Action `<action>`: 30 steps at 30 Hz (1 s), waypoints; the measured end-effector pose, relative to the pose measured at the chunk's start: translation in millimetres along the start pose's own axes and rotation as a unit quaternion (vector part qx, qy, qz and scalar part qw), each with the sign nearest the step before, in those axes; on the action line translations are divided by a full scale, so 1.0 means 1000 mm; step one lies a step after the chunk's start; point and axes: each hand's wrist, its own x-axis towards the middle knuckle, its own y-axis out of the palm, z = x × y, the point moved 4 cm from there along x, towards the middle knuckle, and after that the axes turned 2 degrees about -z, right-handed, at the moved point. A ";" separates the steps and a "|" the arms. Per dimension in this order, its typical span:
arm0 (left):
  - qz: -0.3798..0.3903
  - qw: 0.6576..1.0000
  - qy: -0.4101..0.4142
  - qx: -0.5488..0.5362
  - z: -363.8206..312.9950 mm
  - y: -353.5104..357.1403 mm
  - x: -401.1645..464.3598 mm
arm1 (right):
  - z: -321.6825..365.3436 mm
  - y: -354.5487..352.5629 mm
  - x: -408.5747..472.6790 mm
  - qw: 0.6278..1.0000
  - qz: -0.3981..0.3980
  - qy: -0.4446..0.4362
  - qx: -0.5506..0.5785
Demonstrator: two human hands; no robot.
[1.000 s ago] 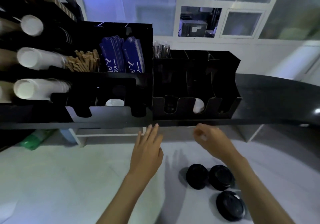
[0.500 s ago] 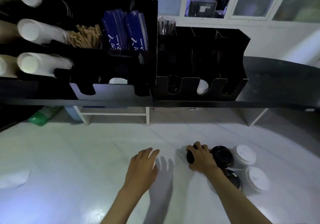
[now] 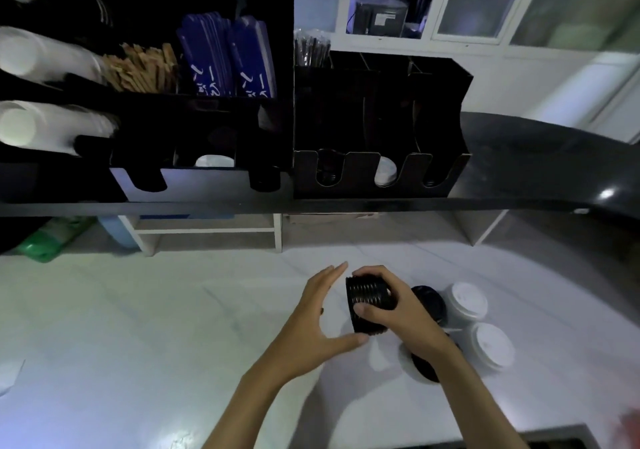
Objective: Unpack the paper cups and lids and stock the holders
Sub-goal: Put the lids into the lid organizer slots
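Observation:
My right hand [image 3: 391, 304] grips a stack of black lids [image 3: 367, 298], tipped on its side just above the white counter [image 3: 138, 327]. My left hand [image 3: 317, 317] is beside the stack's left end, fingers straight, thumb under it. Two more stacks of black lids [image 3: 431, 304] and two stacks of white lids [image 3: 465, 301] stand on the counter to the right. The black lid holder [image 3: 377, 171] with three U-shaped slots sits on the raised black shelf [image 3: 519, 202]; its middle slot holds white lids [image 3: 386, 171].
Left of the lid holder stands a bigger black organiser [image 3: 207, 178] with white cup stacks [image 3: 48, 129], wooden stirrers [image 3: 142, 67], blue sleeves [image 3: 225, 60] and wrapped straws [image 3: 311, 48]. A green object [image 3: 48, 237] lies under the shelf at left.
My right hand dropped from the shelf edge to the counter, took a stack of black lids and lifted it onto its side. My left hand came alongside it. The view tilted downward.

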 end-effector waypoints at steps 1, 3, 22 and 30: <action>0.013 1.000 0.008 -0.016 -0.007 0.002 0.001 | 0.009 0.002 -0.007 1.000 -0.004 -0.006 0.026; 0.020 0.998 0.021 -0.047 -0.017 0.005 0.003 | 0.019 0.006 -0.017 0.996 -0.027 -0.001 0.083; -0.039 0.990 -0.012 -0.137 -0.019 0.013 0.011 | 0.000 -0.011 -0.024 0.994 -0.026 0.005 0.108; -0.095 0.988 -0.030 -0.119 -0.028 0.025 0.029 | -0.011 -0.027 -0.002 0.983 0.014 0.030 0.180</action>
